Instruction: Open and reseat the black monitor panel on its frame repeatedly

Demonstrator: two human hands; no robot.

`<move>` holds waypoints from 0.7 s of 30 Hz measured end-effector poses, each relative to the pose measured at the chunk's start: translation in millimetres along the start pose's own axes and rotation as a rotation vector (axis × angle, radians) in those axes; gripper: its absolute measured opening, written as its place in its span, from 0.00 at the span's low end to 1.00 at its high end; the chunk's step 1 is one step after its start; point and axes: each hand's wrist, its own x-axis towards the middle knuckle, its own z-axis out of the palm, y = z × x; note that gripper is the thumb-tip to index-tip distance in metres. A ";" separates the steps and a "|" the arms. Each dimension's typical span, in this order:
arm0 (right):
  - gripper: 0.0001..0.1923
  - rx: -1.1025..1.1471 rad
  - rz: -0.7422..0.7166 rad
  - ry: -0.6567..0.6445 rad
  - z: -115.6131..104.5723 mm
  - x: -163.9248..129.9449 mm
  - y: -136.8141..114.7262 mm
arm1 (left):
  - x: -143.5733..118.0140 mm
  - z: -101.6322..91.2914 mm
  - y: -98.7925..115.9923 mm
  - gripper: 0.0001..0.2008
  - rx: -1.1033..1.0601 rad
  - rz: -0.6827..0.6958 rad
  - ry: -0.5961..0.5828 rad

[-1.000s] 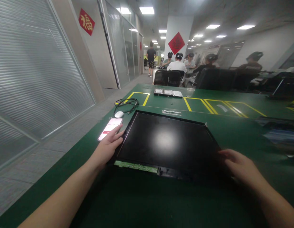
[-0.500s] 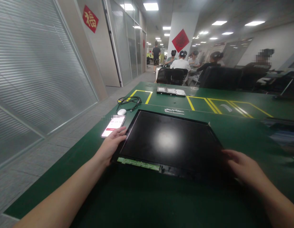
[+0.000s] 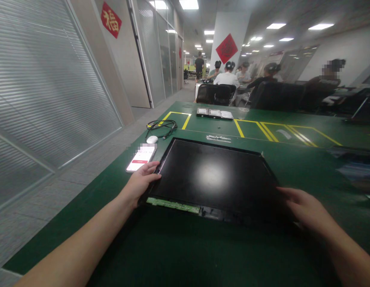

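Observation:
Between my hands is a flat black display panel (image 3: 185, 171) with a glossy screen that reflects a bright spot. A green circuit board strip (image 3: 173, 205) runs along part of its near edge. My left hand (image 3: 141, 181) grips the panel's left edge, thumb over the front rim. On the opposite side, my right hand (image 3: 303, 203) is closed on the right edge, its lower fingers hidden in shadow. Just beyond my left hand lies a lit phone (image 3: 142, 157), with a white mouse (image 3: 152, 140) behind it.
A coiled black cable (image 3: 162, 128) lies on the green table (image 3: 92, 215). Hard drives (image 3: 214, 113) sit in a row at the far side, near yellow tape outlines (image 3: 239, 128). Several people (image 3: 226, 77) sit beyond the table; another person (image 3: 199, 65) is in the aisle.
Both hands keep their hold on the display panel, which stays nearly in place. The whole view has shifted very slightly. The person in the aisle has moved a little.

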 end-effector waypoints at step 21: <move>0.24 0.101 0.035 0.009 7.4 0.1 7.3 | -2.0 2.2 2.9 0.30 0.038 -0.168 -0.025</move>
